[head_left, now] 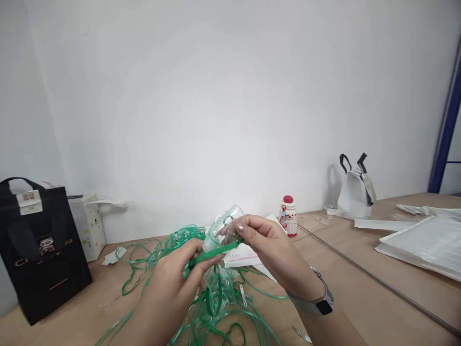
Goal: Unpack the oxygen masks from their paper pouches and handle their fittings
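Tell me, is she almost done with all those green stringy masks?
Not nearly, it seems. Nothing on the table looks clearly finished. In hand: the right hand holds one clear mask, and the left hand pinches its green strap. Left: a big tangled pile of green straps and masks underneath, unsorted. Whether the flat white bags at the right hold finished ones cannot be seen.

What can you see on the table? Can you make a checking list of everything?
Surface: wooden table, a seam running across it.
Job's things: clear mask and green strap, held above a pile of green straps and masks.
Clutter: black bag, white box, small red-capped bottle, white bag, plastic packets.
Hands: left hand pinches the strap; right hand, wearing a watch, grips the mask.
Cables: nothing seen.
Surroundings: plain white wall.
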{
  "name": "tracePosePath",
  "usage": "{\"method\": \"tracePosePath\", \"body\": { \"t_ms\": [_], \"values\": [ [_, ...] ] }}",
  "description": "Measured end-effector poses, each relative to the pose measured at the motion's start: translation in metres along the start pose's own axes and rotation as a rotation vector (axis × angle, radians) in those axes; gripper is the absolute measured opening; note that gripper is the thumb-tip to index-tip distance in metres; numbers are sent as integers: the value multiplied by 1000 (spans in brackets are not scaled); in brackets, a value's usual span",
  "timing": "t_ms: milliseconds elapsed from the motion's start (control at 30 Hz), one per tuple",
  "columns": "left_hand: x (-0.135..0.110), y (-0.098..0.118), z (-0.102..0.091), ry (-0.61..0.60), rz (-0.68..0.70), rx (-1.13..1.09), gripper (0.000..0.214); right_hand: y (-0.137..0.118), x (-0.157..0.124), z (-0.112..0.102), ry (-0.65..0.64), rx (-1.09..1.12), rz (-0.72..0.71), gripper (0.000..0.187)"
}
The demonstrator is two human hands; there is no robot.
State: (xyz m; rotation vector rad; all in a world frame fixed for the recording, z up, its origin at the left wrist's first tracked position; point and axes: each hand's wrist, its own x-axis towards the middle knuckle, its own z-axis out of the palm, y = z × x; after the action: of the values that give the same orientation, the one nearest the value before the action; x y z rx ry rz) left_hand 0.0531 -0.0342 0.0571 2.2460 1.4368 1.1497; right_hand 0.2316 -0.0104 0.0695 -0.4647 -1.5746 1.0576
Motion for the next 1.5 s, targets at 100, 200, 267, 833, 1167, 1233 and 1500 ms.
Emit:
{"method": "tracePosePath", "body": {
  "t_ms": [100, 200, 267, 833, 1167, 1233, 1500],
  "values": [
    [-1, -3, 1, 6, 46, 72, 22, -2, -1, 5, 98, -78, -35, 30],
    [-2, -2, 4, -12, 71, 142, 28, -1, 0, 6, 209, -174, -70, 32],
    [-2, 1, 6, -67, 36, 116, 32, 1, 1, 5, 229, -200, -87, 32],
    [1, 1, -3, -287, -185, -272, 37, 24, 10, 17, 208, 300, 2, 26],
    [-2, -3, -10, -480, -234, -564, 33, 33, 14, 24, 228, 411, 54, 23],
    [-2, 3, -7, -422, -197, -476, 32, 33, 13, 25, 285, 462, 50, 20],
    [-6, 16, 10, -118, 70, 712, 33, 49, 17, 22, 446, 572, 180, 21]
  ]
}}
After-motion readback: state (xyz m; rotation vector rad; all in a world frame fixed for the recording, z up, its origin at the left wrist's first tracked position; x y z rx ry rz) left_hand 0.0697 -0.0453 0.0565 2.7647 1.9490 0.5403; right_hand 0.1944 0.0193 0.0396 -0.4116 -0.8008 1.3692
